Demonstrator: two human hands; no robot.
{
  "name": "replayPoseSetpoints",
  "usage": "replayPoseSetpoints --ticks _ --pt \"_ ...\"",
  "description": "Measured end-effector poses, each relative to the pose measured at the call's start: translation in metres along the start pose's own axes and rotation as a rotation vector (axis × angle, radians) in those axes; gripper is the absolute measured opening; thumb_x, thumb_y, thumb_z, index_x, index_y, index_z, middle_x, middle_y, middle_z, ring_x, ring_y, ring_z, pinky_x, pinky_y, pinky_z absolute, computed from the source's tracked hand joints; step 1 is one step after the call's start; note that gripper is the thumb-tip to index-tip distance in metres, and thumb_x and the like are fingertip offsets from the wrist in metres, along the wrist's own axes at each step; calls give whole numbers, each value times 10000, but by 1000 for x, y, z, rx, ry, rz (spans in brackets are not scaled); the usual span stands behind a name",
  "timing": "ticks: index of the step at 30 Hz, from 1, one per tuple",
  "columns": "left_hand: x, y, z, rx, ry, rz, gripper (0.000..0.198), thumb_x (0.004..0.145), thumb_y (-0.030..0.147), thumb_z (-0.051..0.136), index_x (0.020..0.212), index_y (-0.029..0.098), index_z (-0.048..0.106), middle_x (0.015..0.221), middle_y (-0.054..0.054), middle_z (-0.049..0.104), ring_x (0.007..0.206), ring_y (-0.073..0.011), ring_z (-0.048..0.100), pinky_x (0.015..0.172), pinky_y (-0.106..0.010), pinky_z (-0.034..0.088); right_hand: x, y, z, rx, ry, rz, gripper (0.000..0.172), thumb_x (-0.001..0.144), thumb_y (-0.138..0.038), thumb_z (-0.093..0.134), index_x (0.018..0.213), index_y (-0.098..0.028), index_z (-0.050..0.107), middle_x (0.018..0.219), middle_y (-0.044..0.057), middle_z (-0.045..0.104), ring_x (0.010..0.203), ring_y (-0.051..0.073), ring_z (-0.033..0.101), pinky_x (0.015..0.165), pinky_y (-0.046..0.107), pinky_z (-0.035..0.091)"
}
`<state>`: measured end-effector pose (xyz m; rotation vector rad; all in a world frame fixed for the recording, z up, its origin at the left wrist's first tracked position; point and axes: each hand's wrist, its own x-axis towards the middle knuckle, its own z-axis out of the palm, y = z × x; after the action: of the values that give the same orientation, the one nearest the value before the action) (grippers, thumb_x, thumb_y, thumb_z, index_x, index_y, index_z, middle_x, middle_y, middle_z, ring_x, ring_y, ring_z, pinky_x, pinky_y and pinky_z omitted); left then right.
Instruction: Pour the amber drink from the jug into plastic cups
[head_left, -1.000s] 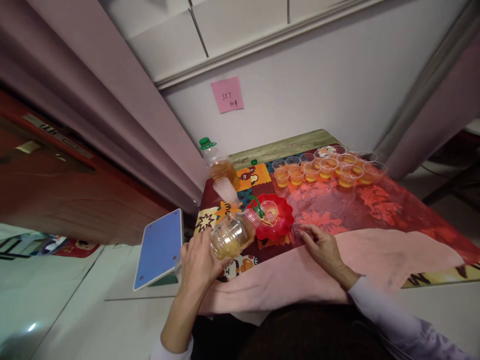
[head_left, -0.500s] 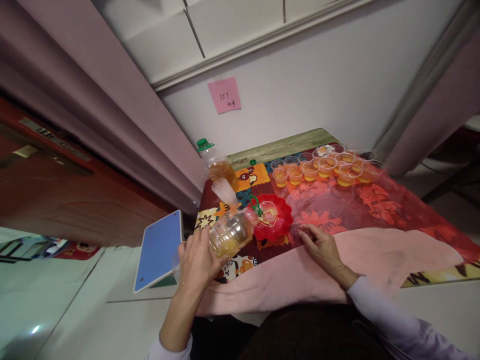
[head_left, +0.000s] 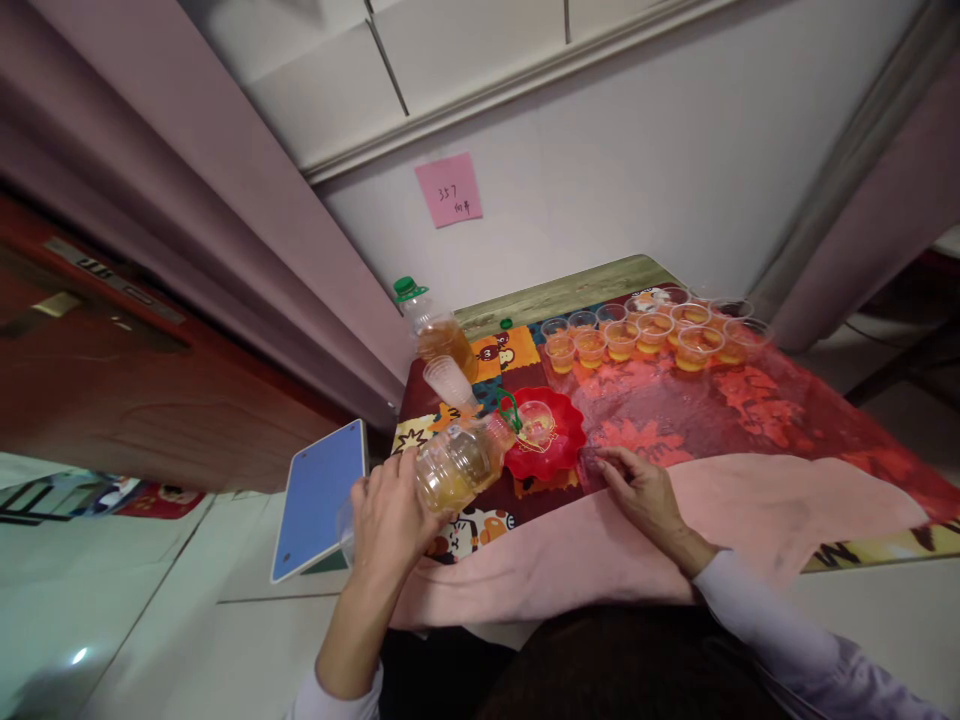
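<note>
My left hand point(head_left: 391, 515) is wrapped round a clear plastic bottle point(head_left: 463, 465) of yellowish liquid. The bottle lies tilted, its mouth at the left rim of a red scalloped dish point(head_left: 551, 462). A clear cup point(head_left: 535, 424) stands in the dish, and a green ring-like piece point(head_left: 509, 411) hangs by the bottle's neck. Right of the dish, low over the table, is my right hand point(head_left: 641, 495). Its thumb and fingertips are drawn together at the edge of the see-through red sheet; what they hold, if anything, I cannot make out.
Several clear cups point(head_left: 621, 340) with orange-yellow liquid stand at the back right. A second bottle point(head_left: 442, 340) with a green cap and a stack of cups point(head_left: 448, 382) are at the back left. A pink cloth point(head_left: 570, 560) covers the front edge. A blue board point(head_left: 319, 500) stands left.
My left hand and the tilted bottle have shifted slightly left and down, with the bottle's mouth still by the dish. My right hand has stayed in place.
</note>
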<state>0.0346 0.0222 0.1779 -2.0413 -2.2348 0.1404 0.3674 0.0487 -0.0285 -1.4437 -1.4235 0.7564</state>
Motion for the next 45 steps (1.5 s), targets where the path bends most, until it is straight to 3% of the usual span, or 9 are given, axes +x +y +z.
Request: replayPoseSetpoints --ticks 21,45 --pt "1 6 -4 12 -30 -23 846 783 437 859 1507 140 536 1428 -201 699 1317 -414 633 1111 -535 440 0 4 1 5 -6 0 329 980 -500 616 1069 -240 797 769 48 804 633 232 728 614 338 567" --pt "0 3 -2 24 0 -10 788 793 425 839 1476 146 560 1386 -191 717 1276 -410 642 1094 -541 446 1 3 0 4 3 -15 313 974 -497 633 1052 -249 807 745 39 792 604 219 710 602 327 568"
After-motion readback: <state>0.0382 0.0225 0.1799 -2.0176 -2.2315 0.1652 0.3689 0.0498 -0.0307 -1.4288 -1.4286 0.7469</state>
